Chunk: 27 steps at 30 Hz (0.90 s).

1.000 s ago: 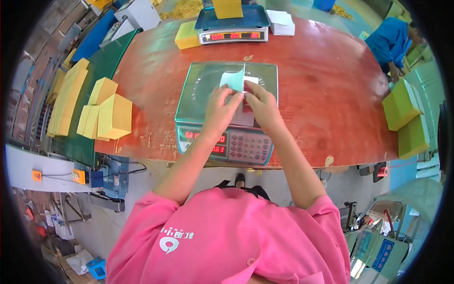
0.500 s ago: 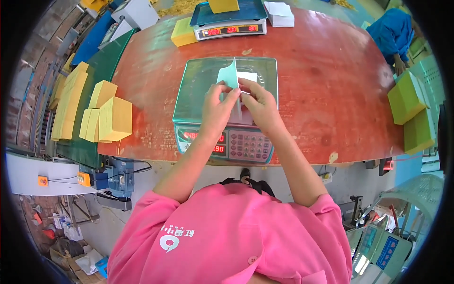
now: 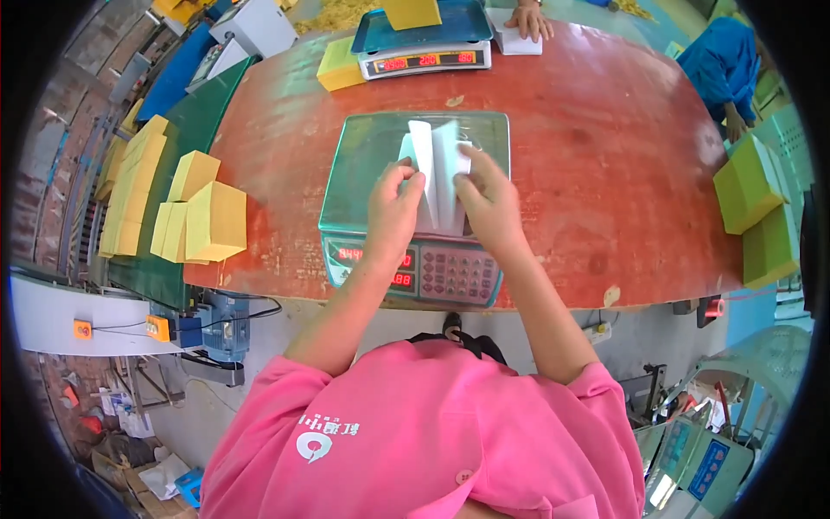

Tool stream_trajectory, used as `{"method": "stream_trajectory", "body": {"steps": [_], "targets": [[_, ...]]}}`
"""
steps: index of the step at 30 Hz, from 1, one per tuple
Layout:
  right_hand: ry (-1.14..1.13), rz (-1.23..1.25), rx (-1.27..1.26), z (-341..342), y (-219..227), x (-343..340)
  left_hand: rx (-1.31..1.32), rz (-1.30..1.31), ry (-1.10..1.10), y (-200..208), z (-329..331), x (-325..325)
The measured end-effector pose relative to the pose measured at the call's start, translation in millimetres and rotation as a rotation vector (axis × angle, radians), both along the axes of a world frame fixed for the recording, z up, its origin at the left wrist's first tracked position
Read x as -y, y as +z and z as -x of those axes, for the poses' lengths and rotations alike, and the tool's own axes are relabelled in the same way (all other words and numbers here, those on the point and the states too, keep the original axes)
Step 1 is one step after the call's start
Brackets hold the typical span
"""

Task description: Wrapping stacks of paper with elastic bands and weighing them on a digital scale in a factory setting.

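Observation:
Above the glassy pan of a digital counter scale [image 3: 359,169], both hands grip thin white paper sheets. My left hand [image 3: 396,206] is closed with thumb and fingers on the left sheets [image 3: 424,156], which stand upright and curve a little. My right hand [image 3: 490,197] pinches the right-hand sheets [image 3: 448,160] along their outer edge. The two portions of paper spread apart at the top and come close together lower down. Some pale paper behind them is partly hidden. My left wrist covers part of the scale's lit display; its keypad [image 3: 458,272] shows between my forearms.
Across the red table [image 3: 596,173] stands a second scale [image 3: 424,60] with a yellow block on it. A co-worker's hand [image 3: 529,22] rests on a white paper stack [image 3: 519,45]. Yellow paper blocks [image 3: 216,221] stand at left, yellow-green stacks [image 3: 748,186] at right.
The sheets, earlier held close together as one pale-green upright piece, now stand parted in two portions. My right hand has moved slightly right. A co-worker's hand has appeared on the far white stack.

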State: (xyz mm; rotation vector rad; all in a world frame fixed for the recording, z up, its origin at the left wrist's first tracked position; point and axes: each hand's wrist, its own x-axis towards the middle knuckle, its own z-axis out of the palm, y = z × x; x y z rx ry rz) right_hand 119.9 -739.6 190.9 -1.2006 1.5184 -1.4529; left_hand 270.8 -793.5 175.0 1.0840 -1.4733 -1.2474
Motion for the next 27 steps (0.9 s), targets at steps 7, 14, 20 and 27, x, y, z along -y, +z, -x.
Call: {"method": "stream_trajectory", "body": {"steps": [7,14,20,27], "targets": [[-0.112,0.315,-0.184,7,7,-16,0.058,0.240,0.210,16,-7,-32],[0.069,0.340,0.552,25,27,-54,-0.391,0.133,-0.209,90,10,-63],[-0.348,0.096,0.177,133,-4,-143,0.131,0.030,-0.533,53,120,-64],[-0.859,-0.044,-0.049,303,-47,-263,0.185,0.480,-0.938,83,323,-103]]}}
